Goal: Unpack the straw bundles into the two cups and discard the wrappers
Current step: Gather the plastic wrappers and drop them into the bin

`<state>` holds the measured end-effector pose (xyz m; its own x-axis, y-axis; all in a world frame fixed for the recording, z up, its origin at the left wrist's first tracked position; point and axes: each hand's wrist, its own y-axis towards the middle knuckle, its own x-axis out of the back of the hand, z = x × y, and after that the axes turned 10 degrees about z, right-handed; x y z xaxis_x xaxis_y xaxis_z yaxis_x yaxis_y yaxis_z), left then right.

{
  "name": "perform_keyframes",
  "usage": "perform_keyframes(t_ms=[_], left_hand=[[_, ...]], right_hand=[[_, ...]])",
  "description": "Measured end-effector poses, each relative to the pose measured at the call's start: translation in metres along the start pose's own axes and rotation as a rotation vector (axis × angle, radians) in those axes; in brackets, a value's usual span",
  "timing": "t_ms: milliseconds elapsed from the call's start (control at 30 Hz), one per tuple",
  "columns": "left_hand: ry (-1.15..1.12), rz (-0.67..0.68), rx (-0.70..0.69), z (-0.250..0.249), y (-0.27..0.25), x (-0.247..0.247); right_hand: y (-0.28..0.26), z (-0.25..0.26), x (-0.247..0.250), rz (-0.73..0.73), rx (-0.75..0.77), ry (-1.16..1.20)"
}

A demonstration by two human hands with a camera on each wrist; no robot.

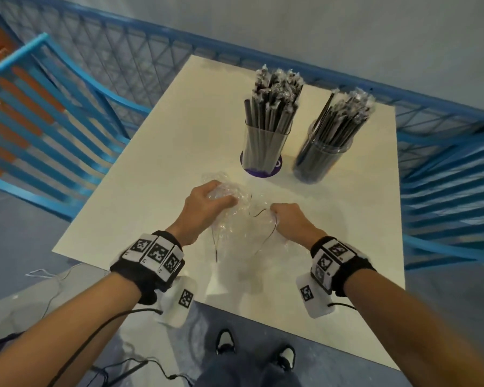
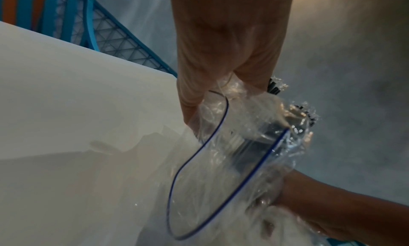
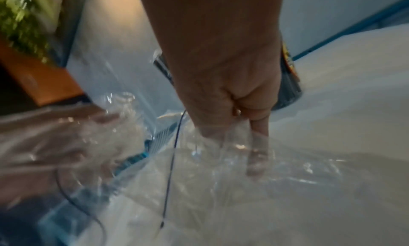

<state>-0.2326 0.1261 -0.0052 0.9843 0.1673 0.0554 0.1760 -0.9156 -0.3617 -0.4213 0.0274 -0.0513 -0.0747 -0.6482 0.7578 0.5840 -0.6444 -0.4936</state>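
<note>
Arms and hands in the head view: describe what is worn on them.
Both forearms are bare, with no sleeves or gloves. The left wrist band and right wrist band are black, carrying white tiles printed with black square codes. A white tagged block hangs under each wrist, and a thin black cable trails from the left one.

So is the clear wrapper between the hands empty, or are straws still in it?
Empty: the clear wrapper shows only crumpled film and its dark zip line, gripped by the left hand and right hand. The straws stand in both cups.

Dim, soft light; wide-angle edges bend, and both wrist views blur.
</note>
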Motion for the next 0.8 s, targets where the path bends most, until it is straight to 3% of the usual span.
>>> perform_keyframes(t_ms=[167,333,467,533,667,800], left_hand=[[-0.029,0.051,-0.002,-0.019,0.006,-0.023],[-0.057,0.141,-0.019,-0.036,0.009,-0.077],[-0.052,0.214,-0.060,-0.048,0.003,-0.140],[-0.050,0.249,-0.095,-0.056,-0.003,-0.176],[-0.055,0.234,-0.110,-0.062,-0.010,-0.257],[0.008,0.251,-0.144,-0.063,-0.028,-0.354]], right_hand=[[-0.044,-0.011,0.036,0.035,0.068,0.217],[-0.106,-0.041,0.065,-0.032,0.082,0.897],[-0.174,-0.080,0.092,0.056,0.099,1.205],[-0.210,-0.108,0.103,-0.063,0.062,1.144],[-0.272,-0.186,0.109,-0.488,-0.099,0.658],[-0.329,-0.284,0.105,-0.665,-0.200,0.589]])
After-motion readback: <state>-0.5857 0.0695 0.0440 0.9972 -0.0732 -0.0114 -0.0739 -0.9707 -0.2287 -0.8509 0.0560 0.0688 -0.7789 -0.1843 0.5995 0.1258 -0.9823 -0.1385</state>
